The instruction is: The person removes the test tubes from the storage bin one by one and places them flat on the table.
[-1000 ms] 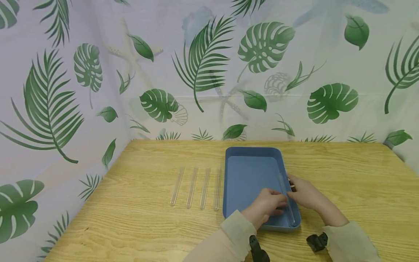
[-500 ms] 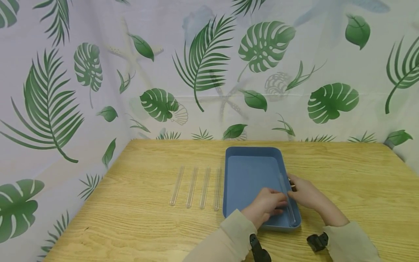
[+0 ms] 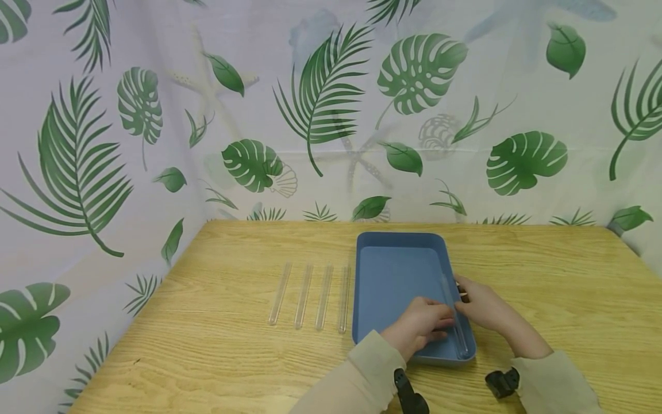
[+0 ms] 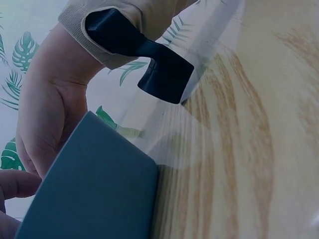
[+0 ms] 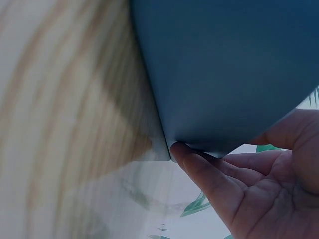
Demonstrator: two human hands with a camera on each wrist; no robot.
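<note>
A blue rectangular tray [image 3: 398, 276] stands on the wooden table. Inside it, along the right wall, lies a clear test tube [image 3: 459, 333]. My left hand [image 3: 421, 322] reaches into the tray with bent fingers, its fingertips right at the tube's left side; I cannot tell whether they pinch it. My right hand [image 3: 483, 305] grips the tray's right wall from outside, thumb at the rim. In the right wrist view its fingers [image 5: 209, 184] reach the lower edge of the blue wall. The left wrist view shows the left fingers [image 4: 17, 184] only at the frame's edge, beyond the tray wall.
Several more clear test tubes [image 3: 322, 299] lie side by side on the table [image 3: 217, 345], left of the tray, rounded ends toward me. A leaf-printed cloth [image 3: 331, 115] hangs behind and at the left. Black wrist cameras [image 3: 501, 383] sit at both cuffs.
</note>
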